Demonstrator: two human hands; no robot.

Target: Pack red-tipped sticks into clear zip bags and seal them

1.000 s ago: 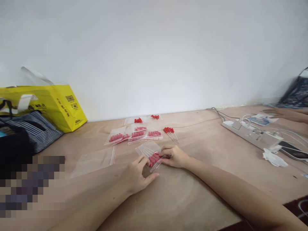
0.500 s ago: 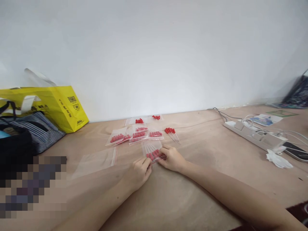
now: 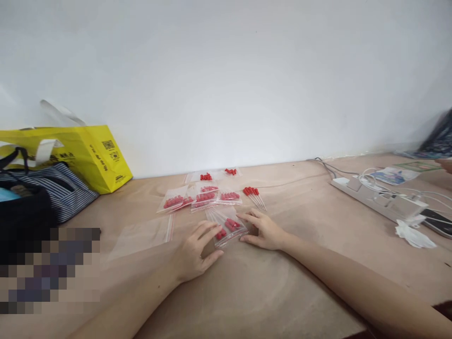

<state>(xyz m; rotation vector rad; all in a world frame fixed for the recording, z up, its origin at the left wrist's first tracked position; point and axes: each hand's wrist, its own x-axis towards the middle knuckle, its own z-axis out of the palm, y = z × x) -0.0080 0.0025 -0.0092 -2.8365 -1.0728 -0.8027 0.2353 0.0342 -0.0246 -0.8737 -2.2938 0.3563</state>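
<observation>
Clear plastic bag (image 3: 222,217) lies between our left hand (image 3: 194,252) and right hand (image 3: 268,231), both loosely spread; if unsealed, one nudge could spill its red-tipped sticks (image 3: 232,224).

Tan surface (image 3: 226,296). Zip bags (image 3: 205,197) of red-tipped sticks clustered mid-surface; loose sticks (image 3: 256,198) fanned beside. Yellow tote (image 3: 106,165) set left; power strip (image 3: 365,201), phone (image 3: 438,223), crumpled tissue (image 3: 415,234) placed right.
</observation>
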